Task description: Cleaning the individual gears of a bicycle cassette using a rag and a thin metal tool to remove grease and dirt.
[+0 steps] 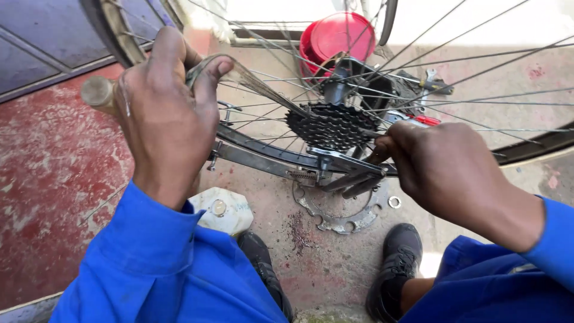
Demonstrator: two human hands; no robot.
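The left hand [164,113] was closed around a wooden tool handle [97,93], with thumb and forefinger pinching a strip of worn cloth [251,81]. From that grip the cloth ran down and to the right, its long axis slanting toward the sprocket cluster [332,125] on the bicycle wheel [119,36]. The right hand [445,167] was clamped on flat metal tools [356,179] just below the cluster and was much the nearer hand to it; the tools pointed left from that grip, under the sprockets. A metal disc [344,218] lay on the concrete floor [335,263] below, a red bucket [341,36] beyond the wheel.
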